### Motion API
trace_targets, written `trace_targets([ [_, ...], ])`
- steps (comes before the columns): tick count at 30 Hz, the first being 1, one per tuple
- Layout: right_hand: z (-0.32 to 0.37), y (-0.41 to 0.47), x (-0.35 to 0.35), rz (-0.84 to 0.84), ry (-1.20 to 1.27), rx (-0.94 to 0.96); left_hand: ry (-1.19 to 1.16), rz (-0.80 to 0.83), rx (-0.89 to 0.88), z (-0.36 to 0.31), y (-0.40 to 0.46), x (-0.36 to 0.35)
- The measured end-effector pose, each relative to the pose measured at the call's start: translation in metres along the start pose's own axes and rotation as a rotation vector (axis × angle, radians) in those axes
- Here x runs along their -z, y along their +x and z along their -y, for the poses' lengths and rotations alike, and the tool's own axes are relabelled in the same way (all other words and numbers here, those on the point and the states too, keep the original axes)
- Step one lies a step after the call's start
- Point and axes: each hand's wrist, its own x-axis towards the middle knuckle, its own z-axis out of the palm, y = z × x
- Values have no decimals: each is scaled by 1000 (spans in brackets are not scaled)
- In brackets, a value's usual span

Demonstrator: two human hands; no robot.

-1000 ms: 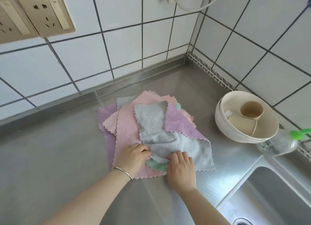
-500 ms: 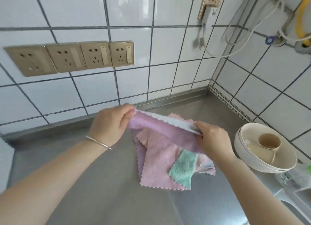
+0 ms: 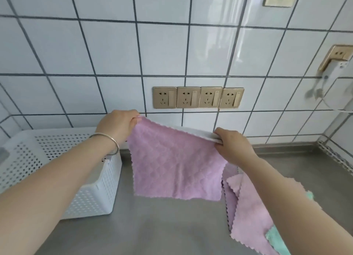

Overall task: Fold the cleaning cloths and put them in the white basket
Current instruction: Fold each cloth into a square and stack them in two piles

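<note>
A purple cleaning cloth point(image 3: 177, 167) with a pale grey back hangs in the air above the steel counter. My left hand point(image 3: 119, 124) pinches its top left corner and my right hand point(image 3: 232, 145) pinches its top right corner. The white perforated basket point(image 3: 95, 193) stands on the counter at the left, partly behind my left forearm. A pile of other cloths point(image 3: 248, 216), pink, purple and mint green, lies flat on the counter at the right, partly under my right forearm.
The steel counter point(image 3: 162, 226) runs to a white tiled wall with a row of gold sockets point(image 3: 197, 97). Another socket with a white plug point(image 3: 338, 63) is on the right wall.
I have lifted the purple and grey cloth off the pile and spread it out hanging between both hands. My view has swung left, and the white basket has come into sight.
</note>
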Motion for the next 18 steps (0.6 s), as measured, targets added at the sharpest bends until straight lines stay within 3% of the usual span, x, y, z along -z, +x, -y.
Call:
trace_targets([
  [4,20,-1,-15,-82,40,93,11,-88,-35,27,-35,12],
  [7,17,-19,-37,-93,13,145,-39,-150,-170,37,-82,4],
  [12,8,-72,-94,325,-215,74,-87,151,-164,48,-176,-65],
  [15,-7,-107,-138,523,-181,58,-12,236,-164,53,-232,-110],
  [18,-16,-134,-164,666,-118,51,-86,336,-123,46,-268,-136],
])
